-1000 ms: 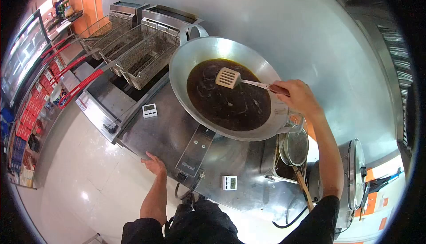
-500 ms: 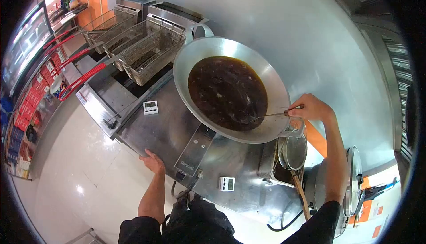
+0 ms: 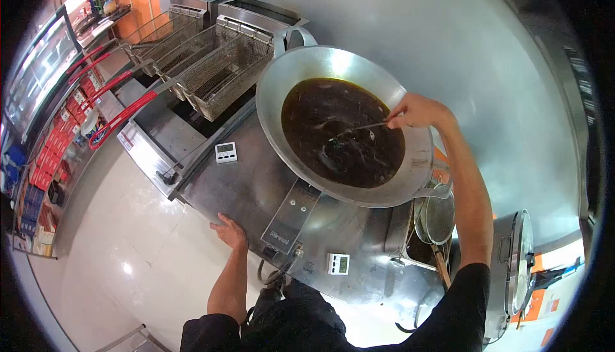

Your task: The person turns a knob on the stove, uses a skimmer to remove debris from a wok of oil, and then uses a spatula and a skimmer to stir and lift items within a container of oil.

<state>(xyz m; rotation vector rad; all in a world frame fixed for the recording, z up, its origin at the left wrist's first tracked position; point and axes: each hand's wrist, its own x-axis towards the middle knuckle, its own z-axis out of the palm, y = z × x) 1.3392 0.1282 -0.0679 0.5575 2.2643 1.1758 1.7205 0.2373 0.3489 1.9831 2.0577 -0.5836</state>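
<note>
A large metal wok [image 3: 272, 89] with loop handles holds a pool of dark brown liquid [image 3: 320, 115]. My right hand [image 3: 419, 112] is closed on the thin handle of a long metal utensil [image 3: 365, 126], over the wok's right side. The utensil's far end dips into the liquid, so its shape is hidden. Ripples and pale streaks show around it. My left hand [image 3: 230, 231] rests at the front edge of the steel counter [image 3: 240, 188], fingers spread, holding nothing.
Fryer baskets [image 3: 218, 70] with red handles stand at the left. Two small white timers, one left [image 3: 226, 152] and one front [image 3: 338, 263], sit on the counter. Right of the wok are a round strainer [image 3: 440, 217] and a large lidded pot [image 3: 512, 269].
My right hand has moved up and left over the wok, and the utensil has swept from the liquid's lower right edge toward its middle. My left hand stays at the counter edge.
</note>
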